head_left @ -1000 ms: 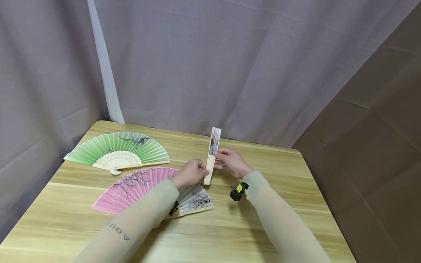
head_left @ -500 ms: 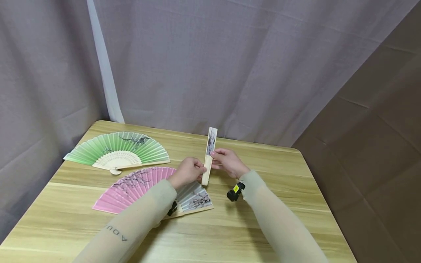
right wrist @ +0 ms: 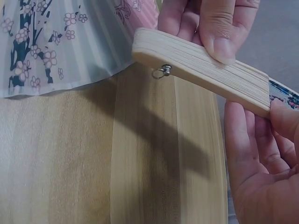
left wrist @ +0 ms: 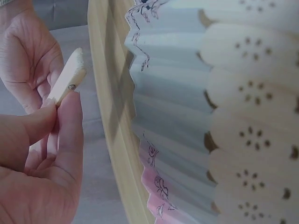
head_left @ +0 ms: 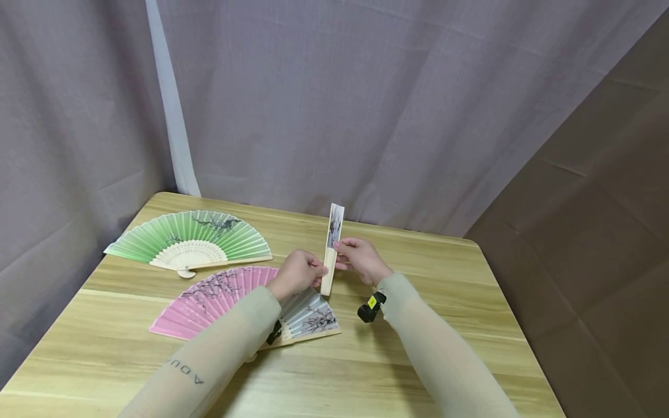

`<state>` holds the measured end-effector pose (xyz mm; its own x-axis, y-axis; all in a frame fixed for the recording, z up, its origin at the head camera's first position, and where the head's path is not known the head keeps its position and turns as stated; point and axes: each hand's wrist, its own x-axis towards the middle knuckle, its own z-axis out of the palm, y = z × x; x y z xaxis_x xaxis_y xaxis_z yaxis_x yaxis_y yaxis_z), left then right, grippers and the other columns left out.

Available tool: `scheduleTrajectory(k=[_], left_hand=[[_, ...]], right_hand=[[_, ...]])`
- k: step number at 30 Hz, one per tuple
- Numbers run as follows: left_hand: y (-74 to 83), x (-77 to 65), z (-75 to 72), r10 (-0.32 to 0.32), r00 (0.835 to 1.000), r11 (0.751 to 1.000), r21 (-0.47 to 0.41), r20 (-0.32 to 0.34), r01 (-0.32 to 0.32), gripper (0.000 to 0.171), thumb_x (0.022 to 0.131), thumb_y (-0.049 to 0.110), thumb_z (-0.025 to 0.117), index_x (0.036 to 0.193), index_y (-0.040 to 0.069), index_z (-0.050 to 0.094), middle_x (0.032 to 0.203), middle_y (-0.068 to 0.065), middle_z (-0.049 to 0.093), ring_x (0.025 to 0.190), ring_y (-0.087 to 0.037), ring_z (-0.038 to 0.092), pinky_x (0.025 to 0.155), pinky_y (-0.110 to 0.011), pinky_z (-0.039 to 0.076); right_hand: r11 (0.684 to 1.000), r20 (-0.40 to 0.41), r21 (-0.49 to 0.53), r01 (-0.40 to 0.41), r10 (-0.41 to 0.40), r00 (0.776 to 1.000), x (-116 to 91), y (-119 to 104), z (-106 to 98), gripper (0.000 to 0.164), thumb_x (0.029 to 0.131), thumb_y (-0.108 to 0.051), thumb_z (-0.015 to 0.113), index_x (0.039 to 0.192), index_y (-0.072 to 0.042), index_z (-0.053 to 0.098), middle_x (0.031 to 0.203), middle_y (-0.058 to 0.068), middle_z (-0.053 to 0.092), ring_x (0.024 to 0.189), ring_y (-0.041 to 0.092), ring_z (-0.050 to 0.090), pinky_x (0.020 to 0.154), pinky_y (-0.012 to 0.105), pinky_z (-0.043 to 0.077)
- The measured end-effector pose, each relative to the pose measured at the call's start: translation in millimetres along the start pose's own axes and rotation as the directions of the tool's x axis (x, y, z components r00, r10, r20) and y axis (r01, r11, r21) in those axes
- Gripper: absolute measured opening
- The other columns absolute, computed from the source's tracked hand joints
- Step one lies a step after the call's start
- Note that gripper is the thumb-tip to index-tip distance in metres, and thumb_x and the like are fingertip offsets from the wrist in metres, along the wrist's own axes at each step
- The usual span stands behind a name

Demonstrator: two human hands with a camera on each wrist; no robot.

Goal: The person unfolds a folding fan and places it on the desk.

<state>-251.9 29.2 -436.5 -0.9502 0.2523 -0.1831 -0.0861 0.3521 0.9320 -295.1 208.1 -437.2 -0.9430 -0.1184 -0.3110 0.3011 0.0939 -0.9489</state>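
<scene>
A folded hand fan [head_left: 335, 223] stands nearly upright over the middle of the table, its pale wooden sticks downward and its printed cloth end on top. My left hand [head_left: 300, 271] pinches the sticks near the lower end between thumb and fingers. Higher up, where wood meets cloth, my right hand [head_left: 363, 259] holds the same fan from the right. A metal rivet with a small ring [right wrist: 162, 71] shows at the fan's lower end in the right wrist view. Spread out beneath my left forearm lies a pink-to-white fan [head_left: 209, 305] with a blossom print, partly hidden by the sleeve.
Farther back on the left, a green fan [head_left: 151, 238] lies spread on the wooden table [head_left: 428, 348]. Grey curtains [head_left: 292, 116] hang behind the table and a brown cloth wall [head_left: 590, 244] stands at its right. Each wrist carries a small black camera [head_left: 370, 309].
Both hands have shifted slightly left with the folded fan, mostly in the first half second. Their grip looks the same, and the two spread fans stay where they were.
</scene>
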Motion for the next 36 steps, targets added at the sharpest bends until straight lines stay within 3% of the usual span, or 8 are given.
scheduleTrajectory(k=[11, 21, 30, 36], left_hand=[[-2.4, -0.2, 2.2, -0.013, 1.0, 1.0, -0.012, -0.002, 0.013, 0.008, 0.087, 0.009, 0.071, 0.088, 0.001, 0.07, 0.076, -0.013, 0.068, 0.071, -0.028, 0.068, 0.071, -0.042, 0.06], [-3.7, 0.1, 3.7, 0.045, 0.999, 0.998, 0.042, 0.0, -0.045, 0.01, 0.088, 0.012, 0.071, 0.09, 0.003, 0.068, 0.077, -0.007, 0.066, 0.07, -0.025, 0.067, 0.065, -0.036, 0.06], [-5.7, 0.9, 5.4, 0.031, 0.999, 0.999, -0.029, 0.02, -0.031, 0.007, 0.089, 0.004, 0.067, 0.092, 0.001, 0.063, 0.081, -0.011, 0.065, 0.074, -0.031, 0.067, 0.071, -0.042, 0.06], [-3.4, -0.6, 4.4, 0.053, 0.999, 0.998, -0.018, 0.009, -0.053, 0.007, 0.088, 0.002, 0.067, 0.091, -0.001, 0.062, 0.08, -0.011, 0.064, 0.072, -0.03, 0.067, 0.069, -0.041, 0.061]], right_hand=[[1.0, -0.062, -0.013, -0.016, 0.015, 0.998, -0.3, 2.4, -2.1, 0.023, 0.096, -0.014, 0.062, 0.11, 0.005, 0.062, 0.096, 0.013, 0.063, 0.083, 0.022, 0.061, 0.08, 0.035, 0.059], [0.999, -0.09, -0.034, 0.016, -0.019, 0.996, -2.6, -1.2, -1.3, 0.024, 0.096, -0.014, 0.062, 0.112, 0.004, 0.063, 0.102, 0.015, 0.063, 0.091, 0.028, 0.061, 0.082, 0.035, 0.058], [1.0, -0.116, -0.021, 0.017, -0.02, 0.993, -3.3, -1.0, -3.1, 0.024, 0.095, -0.012, 0.063, 0.111, 0.005, 0.063, 0.1, 0.015, 0.063, 0.089, 0.029, 0.061, 0.081, 0.035, 0.059], [1.0, -0.121, -0.008, 0.015, -0.016, 0.993, -4.5, -2.0, -3.8, 0.024, 0.095, -0.012, 0.062, 0.112, 0.005, 0.063, 0.1, 0.016, 0.063, 0.089, 0.028, 0.062, 0.081, 0.036, 0.058]])
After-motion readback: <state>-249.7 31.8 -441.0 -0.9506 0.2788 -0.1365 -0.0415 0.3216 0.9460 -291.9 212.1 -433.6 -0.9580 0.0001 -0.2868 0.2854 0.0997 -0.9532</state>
